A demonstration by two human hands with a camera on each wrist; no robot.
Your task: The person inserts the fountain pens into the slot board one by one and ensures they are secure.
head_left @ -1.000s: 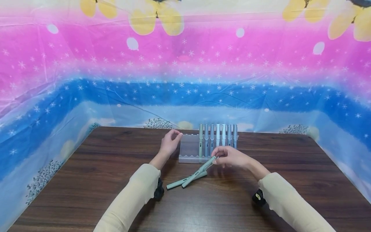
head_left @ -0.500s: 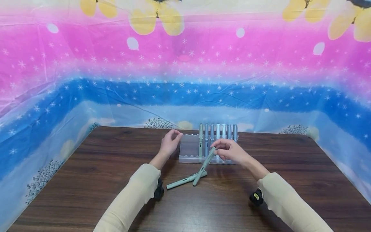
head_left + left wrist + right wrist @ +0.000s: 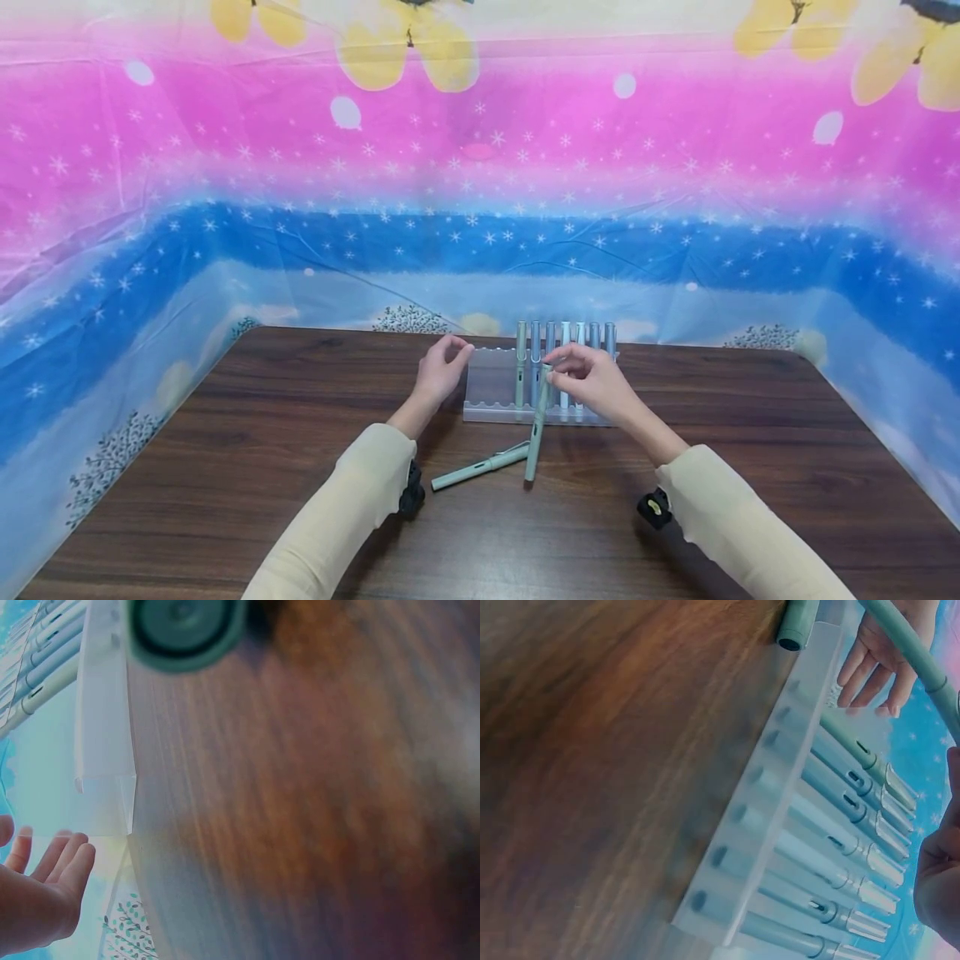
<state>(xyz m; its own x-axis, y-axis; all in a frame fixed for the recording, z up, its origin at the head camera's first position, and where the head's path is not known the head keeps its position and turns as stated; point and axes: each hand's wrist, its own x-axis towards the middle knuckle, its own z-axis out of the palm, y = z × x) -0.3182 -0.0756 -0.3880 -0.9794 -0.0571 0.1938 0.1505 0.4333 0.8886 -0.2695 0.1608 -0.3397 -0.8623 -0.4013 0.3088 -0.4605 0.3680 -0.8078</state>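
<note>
In the head view my right hand [image 3: 592,383] pinches a pale green pen [image 3: 536,433] by its capped upper end. This pen hangs steeply, its lower end towards me, in front of a clear pen rack [image 3: 491,383]. My left hand [image 3: 442,367] holds the rack's upper left corner between thumb and fingertips. Another pale green pen [image 3: 480,467] lies slantwise on the table before the rack; its round end [image 3: 184,630] looms large in the left wrist view. Several capped pens [image 3: 847,840], green, blue-grey and white, stand side by side in the rack's right part.
The dark wooden table [image 3: 300,467] reaches back to a patterned cloth [image 3: 480,183] in pink and blue, hung around it. The rack's left slots hold no pens. Each wrist wears a small black camera [image 3: 654,508].
My right hand has risen and moved slightly away from me with the pen, which has swung from lying aslant over the other pen to nearly upright. My left hand stays at the rack's corner.
</note>
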